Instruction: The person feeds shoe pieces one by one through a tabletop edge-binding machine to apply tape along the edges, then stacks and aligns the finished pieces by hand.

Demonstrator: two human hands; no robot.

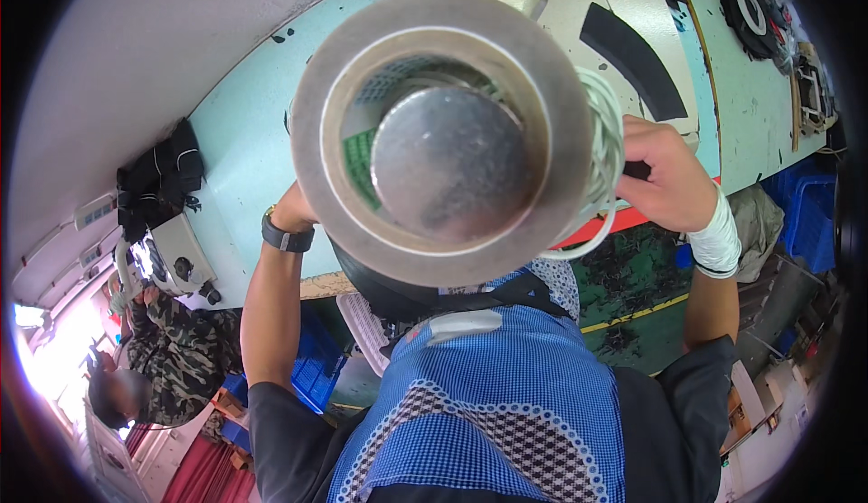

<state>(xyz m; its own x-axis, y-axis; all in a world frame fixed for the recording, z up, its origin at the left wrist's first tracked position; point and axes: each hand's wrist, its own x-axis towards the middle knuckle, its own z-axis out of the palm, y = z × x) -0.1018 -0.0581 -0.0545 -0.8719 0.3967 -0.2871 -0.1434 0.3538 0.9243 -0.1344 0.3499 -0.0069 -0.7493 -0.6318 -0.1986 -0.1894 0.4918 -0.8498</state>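
A large round metal lamp-like fixture (pixel 443 141) fills the middle of the view and covers much of the worktop below it. Only the back edge of my left hand (pixel 297 204) shows at the fixture's lower left; its fingers are hidden. My right hand (pixel 667 175) is at the right of the fixture, beside a coil of white cord (pixel 604 146). Its fingers are curled together around a small dark patch, too little seen to name. A curved black strip (pixel 633 60) lies on a white plate beyond this hand.
The pale green worktop (pixel 244 132) carries black scraps and a black wheel-like part (pixel 750 10) at far right. A black bag (pixel 158 177) lies left. Beyond it, a co-worker in camouflage (pixel 176 345) sits at a machine. Blue crates (pixel 809 218) stand below the right edge.
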